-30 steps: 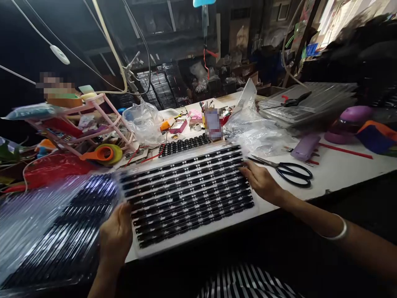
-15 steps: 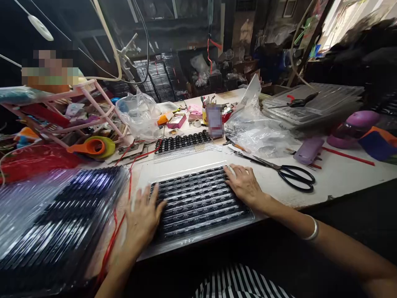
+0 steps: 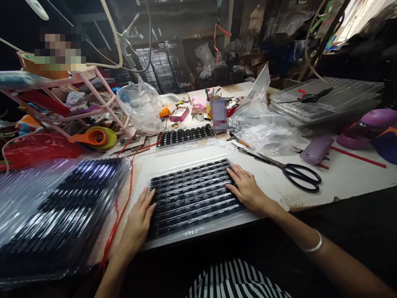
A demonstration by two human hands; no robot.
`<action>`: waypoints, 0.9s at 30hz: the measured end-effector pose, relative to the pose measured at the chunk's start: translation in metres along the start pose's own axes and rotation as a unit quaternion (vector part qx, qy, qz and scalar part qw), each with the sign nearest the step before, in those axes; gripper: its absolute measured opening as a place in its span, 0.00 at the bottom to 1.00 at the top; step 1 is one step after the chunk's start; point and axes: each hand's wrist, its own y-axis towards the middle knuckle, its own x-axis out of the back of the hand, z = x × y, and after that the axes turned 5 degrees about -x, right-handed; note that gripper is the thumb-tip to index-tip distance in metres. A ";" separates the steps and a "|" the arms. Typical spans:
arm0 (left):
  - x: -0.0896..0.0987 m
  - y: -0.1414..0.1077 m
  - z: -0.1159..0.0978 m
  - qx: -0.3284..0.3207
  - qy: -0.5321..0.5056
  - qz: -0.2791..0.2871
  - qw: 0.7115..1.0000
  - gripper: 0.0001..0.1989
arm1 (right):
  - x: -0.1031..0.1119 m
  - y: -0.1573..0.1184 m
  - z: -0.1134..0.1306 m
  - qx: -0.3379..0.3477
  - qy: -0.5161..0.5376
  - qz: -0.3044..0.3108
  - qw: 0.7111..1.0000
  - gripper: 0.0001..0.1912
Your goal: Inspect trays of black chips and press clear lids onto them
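Observation:
A clear plastic tray (image 3: 194,194) filled with rows of small black parts lies flat on the white table in front of me. At its left edge rests my left hand (image 3: 139,217), fingers stretched out. My right hand (image 3: 246,186) lies on the tray's right edge, with its fingers spread over the ends of the rows. Neither hand is wrapped round anything. Left of my left hand is a stack of similar trays (image 3: 62,215) with black rows under clear plastic. Red string (image 3: 116,223) runs between that stack and the hand.
Black-handled scissors (image 3: 297,176) lie on the right, near a purple case (image 3: 316,150). Behind the tray are another tray of black parts (image 3: 186,135) and crumpled clear plastic bags (image 3: 263,128). A pink rack (image 3: 105,101) and an orange tape roll (image 3: 96,138) stand at left.
My left hand has come to rest lower along the tray's left edge. The right hand has slid slightly down the right edge. The whole view has shifted a little.

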 end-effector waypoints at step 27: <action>0.016 -0.003 0.013 0.095 -0.052 -0.071 0.992 0.30 | 0.038 -0.006 0.033 -0.121 0.754 0.012 0.646 0.37</action>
